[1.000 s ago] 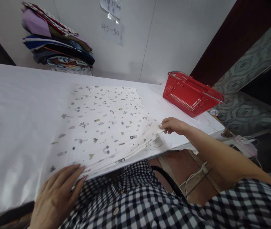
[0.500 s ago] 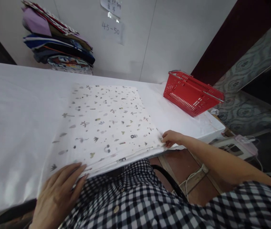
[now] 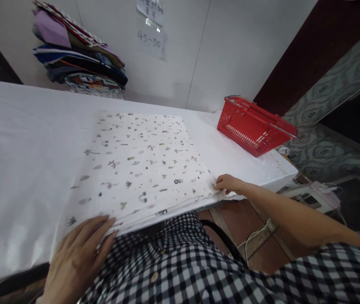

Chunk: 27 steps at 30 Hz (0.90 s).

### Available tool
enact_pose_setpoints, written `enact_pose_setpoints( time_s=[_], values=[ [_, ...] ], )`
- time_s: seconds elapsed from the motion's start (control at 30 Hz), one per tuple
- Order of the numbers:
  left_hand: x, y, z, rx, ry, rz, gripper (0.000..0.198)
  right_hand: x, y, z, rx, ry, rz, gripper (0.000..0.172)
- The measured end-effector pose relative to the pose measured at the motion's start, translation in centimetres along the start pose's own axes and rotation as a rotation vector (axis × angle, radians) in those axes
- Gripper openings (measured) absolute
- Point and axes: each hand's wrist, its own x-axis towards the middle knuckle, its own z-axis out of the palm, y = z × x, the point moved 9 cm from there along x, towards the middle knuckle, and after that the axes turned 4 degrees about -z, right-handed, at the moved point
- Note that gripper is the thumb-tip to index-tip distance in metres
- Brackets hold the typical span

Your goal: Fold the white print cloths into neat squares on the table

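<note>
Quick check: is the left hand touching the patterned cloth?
Touching. The head view shows it: the left hand lies over the near left corner of the patterned cloth, with no gap showing between them.

A pale wall (image 3: 180, 71) is standing behind a table (image 3: 24, 139), whose white covering is reaching down over the front edge. A vertical seam (image 3: 199, 50) is dividing the wall surface. Two paper sheets are hanging left of the seam; the lower sheet (image 3: 151, 44) is displaying "45-50". A dark red panel (image 3: 289, 55) is sloping along the right side, bordering a patterned surface (image 3: 313, 114). Reddish-brown flooring (image 3: 237, 219) is showing below, with paler strips crossing it. Light is glinting off clear tape (image 3: 152, 24).
</note>
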Motion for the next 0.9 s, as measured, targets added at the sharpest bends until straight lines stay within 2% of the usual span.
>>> enact_pose_setpoints(
  time_s=[0.13,0.3,0.37,0.5,0.6,0.73,0.9],
  values=[
    [0.1,0.1,-0.2,-0.009,-0.001,0.001,0.037,-0.9,-2.9,-1.6,0.021,0.026,-0.056,0.018],
    [-0.1,-0.1,0.0,-0.002,0.004,0.024,0.038,-2.2,-8.8,-4.3,0.42,0.028,-0.396,0.034],
    [-0.2,-0.1,0.0,0.0,0.011,0.033,0.038,-1.8,-8.0,-4.0,0.492,0.024,-0.376,0.038],
    [0.0,0.2,-0.2,0.004,0.017,0.033,0.038,0.3,-1.5,-0.3,0.409,-0.069,-0.027,0.038],
    [0.1,0.3,-0.3,0.001,0.008,0.022,0.038,1.1,1.1,1.0,0.39,-0.072,0.025,0.034],
    [0.1,0.2,-0.1,-0.005,0.007,0.029,0.04,1.2,1.6,1.3,0.325,-0.107,0.062,0.032],
    [-0.2,-0.1,0.1,0.012,0.014,0.028,0.041,1.0,-0.2,1.2,0.269,-0.18,0.054,0.025]
  ],
)
